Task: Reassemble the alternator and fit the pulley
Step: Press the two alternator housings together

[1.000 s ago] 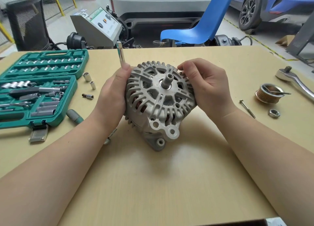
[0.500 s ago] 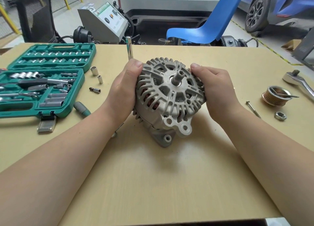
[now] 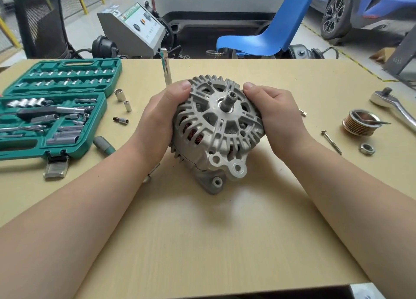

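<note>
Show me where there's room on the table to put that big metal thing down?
Bare room lies on the table in front of the alternator, between both forearms. Left is crowded by the socket case; right by the pulley, nut and bolt.

Both forearms are seen bare to the frame edge. The left hand (image 3: 155,118) and right hand (image 3: 276,116) are ungloved. Fingernails are trimmed short. Sleeves are outside the view.

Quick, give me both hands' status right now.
Left hand: closed on the alternator, left side.
Right hand: closed on the alternator, right side.
</note>
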Action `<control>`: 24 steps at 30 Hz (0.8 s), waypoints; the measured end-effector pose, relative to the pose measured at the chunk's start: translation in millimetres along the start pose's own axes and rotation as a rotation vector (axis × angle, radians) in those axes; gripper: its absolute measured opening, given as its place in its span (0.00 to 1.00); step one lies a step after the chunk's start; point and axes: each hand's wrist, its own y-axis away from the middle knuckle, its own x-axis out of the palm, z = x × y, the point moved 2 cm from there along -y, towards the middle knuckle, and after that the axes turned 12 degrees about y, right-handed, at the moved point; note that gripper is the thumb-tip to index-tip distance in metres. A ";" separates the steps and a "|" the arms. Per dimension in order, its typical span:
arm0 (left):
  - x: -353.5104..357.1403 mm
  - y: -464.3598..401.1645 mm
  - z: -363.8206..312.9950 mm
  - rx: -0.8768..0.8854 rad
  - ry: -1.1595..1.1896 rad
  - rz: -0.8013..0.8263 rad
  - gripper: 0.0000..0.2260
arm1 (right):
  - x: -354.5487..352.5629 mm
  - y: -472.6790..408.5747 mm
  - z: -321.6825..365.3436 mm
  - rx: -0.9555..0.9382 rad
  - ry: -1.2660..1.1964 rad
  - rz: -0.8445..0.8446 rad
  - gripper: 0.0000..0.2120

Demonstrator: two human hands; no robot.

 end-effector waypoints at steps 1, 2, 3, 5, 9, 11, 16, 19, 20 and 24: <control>-0.6 -0.6 0.2 0.006 0.006 -0.004 0.19 | 0.2 0.0 0.1 -0.005 0.006 -0.001 0.19; -0.7 -1.4 0.2 0.012 0.009 -0.010 0.18 | 0.2 -0.1 -0.2 -0.006 0.011 -0.001 0.19; -0.5 -2.0 0.2 0.015 0.012 -0.013 0.18 | -0.1 -0.4 -0.5 -0.007 0.015 -0.002 0.19; -0.3 -2.9 0.5 0.014 0.021 -0.016 0.18 | -0.6 -0.8 -1.0 -0.016 0.023 -0.007 0.20; 0.0 -2.0 1.0 0.038 0.006 -0.009 0.20 | 0.9 -1.6 -1.8 -0.028 0.023 -0.023 0.21; -0.3 -2.0 -0.2 0.075 -0.038 -0.028 0.20 | 0.5 -3.3 -2.2 0.018 -0.007 -0.027 0.18; -16.9 5.3 -11.0 0.336 -0.128 -0.225 0.20 | -17.6 -13.2 2.0 0.024 0.037 -0.117 0.14; -21.6 10.1 -17.1 0.453 -0.062 -0.357 0.23 | -26.2 -13.6 10.3 -0.090 0.099 -0.136 0.11; -20.2 9.5 -18.0 0.456 -0.040 -0.393 0.22 | -26.3 -12.7 12.2 -0.117 0.119 -0.124 0.10; -13.0 3.5 -11.0 0.306 -0.122 -0.330 0.15 | -16.0 -6.9 10.2 -0.163 0.225 -0.022 0.09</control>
